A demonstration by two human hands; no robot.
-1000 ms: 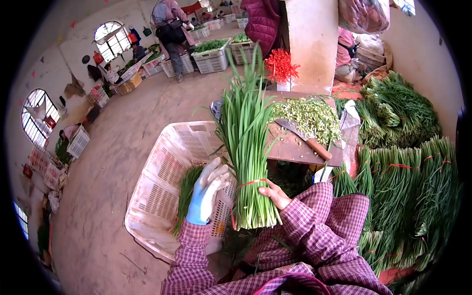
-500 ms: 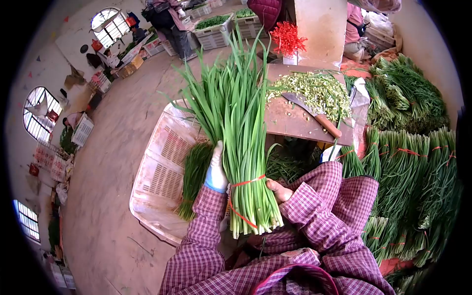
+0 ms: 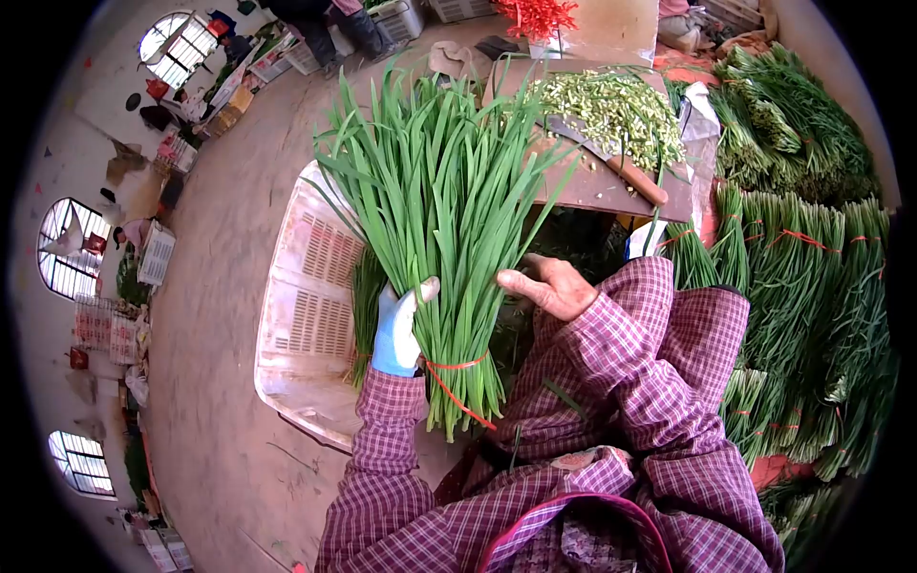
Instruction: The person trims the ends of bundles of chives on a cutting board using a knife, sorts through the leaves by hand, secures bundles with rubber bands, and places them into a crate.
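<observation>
A bundle of long green leafy stalks (image 3: pixel 444 229) stands nearly upright in front of me, its leaves fanned out at the top. A red band (image 3: pixel 458 364) circles its lower part, with a loose end hanging down. My left hand (image 3: pixel 403 325), in a white and blue glove, is wrapped round the bundle's left side, thumb across the stalks. On the right, my bare right hand (image 3: pixel 554 286) is beside the bundle with thumb and fingers apart; its fingertips are partly hidden near the leaves.
A white crate (image 3: pixel 310 315) with more greens stands behind my left arm. A low board (image 3: pixel 611 186) bears chopped pieces (image 3: pixel 616 115) and a knife (image 3: pixel 630 172). Banded bundles (image 3: pixel 798 315) lie in rows at right. People and crates (image 3: pixel 396 19) are in the background.
The bundle's leaves have spread wider. My left hand's thumb has come round onto the stalks. My right hand has moved up from the band and opened. The view has shifted.
</observation>
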